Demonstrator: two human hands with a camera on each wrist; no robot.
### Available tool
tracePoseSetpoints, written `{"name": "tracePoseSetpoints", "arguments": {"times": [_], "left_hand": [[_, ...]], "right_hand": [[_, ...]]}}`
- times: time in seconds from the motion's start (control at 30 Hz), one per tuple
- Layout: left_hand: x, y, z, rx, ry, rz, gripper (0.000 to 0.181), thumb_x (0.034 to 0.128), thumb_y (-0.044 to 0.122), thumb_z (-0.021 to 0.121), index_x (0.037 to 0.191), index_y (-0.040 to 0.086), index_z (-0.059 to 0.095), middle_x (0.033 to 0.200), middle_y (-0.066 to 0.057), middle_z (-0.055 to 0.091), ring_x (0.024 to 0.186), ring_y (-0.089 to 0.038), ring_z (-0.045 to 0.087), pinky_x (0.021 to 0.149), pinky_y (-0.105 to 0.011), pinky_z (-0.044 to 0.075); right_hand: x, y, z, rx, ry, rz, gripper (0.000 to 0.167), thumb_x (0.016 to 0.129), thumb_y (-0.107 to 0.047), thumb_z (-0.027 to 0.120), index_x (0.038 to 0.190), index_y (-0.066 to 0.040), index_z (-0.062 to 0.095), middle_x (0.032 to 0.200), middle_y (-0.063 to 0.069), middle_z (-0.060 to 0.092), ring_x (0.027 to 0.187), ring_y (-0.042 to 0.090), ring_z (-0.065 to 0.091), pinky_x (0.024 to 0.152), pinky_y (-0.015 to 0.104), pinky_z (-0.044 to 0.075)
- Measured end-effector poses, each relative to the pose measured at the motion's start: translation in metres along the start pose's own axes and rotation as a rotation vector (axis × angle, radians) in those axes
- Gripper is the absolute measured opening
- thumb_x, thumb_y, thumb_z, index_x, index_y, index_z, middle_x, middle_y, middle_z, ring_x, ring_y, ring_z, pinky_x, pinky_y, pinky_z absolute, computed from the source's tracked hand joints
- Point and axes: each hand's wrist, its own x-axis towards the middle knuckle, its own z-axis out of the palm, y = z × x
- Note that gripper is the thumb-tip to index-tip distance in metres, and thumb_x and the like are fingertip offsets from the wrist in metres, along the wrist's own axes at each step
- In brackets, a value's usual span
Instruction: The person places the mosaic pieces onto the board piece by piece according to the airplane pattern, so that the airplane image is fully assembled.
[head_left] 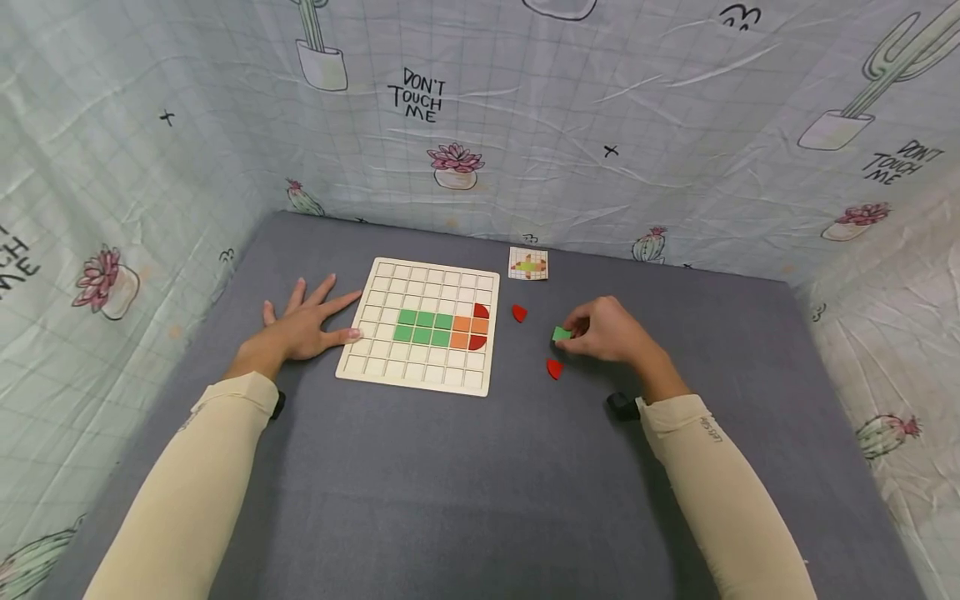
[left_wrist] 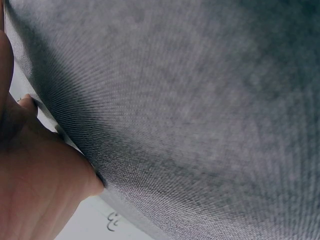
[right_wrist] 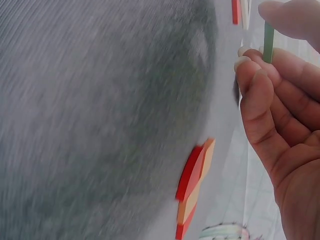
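A pale square grid board (head_left: 375,365) lies on the table, with green square tiles (head_left: 423,328), orange square tiles (head_left: 461,332) and two dark red quarter-round tiles (head_left: 477,342) set in its cells. My left hand (head_left: 303,325) is spread flat by the board's left side, thumb and index fingertips at its edge; only part of this hand (left_wrist: 45,180) shows in the left wrist view. To the right of the board, my right hand (head_left: 609,330) pinches a green tile (right_wrist: 269,42) between thumb and fingers, just above the table. Two loose red tiles (head_left: 554,368) lie nearby.
Behind the board's right corner lies a small printed pattern card (head_left: 528,263). The grey table (head_left: 450,492) meets a printed cloth (head_left: 517,108) at the back and along both sides.
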Motion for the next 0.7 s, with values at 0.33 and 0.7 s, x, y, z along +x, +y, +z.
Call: {"name": "tracePoseSetpoints", "arguments": {"times": [0.33, 0.7], "left_hand": [[-0.002, 0.001, -0.002, 0.017, -0.012, -0.002, 0.087, 0.0972, 0.074, 0.052, 0.168, 0.037, 0.018, 0.178, -0.010, -0.012, 0.158, -0.052, -0.021, 0.109, -0.088, -0.016], [0.000, 0.002, -0.002, 0.031, -0.019, -0.006, 0.086, 0.0981, 0.073, 0.051, 0.168, 0.037, 0.016, 0.178, -0.011, -0.011, 0.158, -0.053, -0.021, 0.109, -0.088, -0.015]], "right_hand": [[0.014, -0.020, 0.011, 0.008, -0.003, -0.087, 0.016, 0.085, -0.020, 0.086, 0.090, -0.005, 0.082, 0.078, 0.003, 0.077, 0.071, 0.011, 0.066, 0.065, 0.029, 0.055], [0.025, -0.038, 0.018, 0.036, -0.019, -0.103, 0.017, 0.084, -0.021, 0.086, 0.091, -0.005, 0.082, 0.081, 0.003, 0.077, 0.073, 0.010, 0.068, 0.067, 0.028, 0.056]]}}
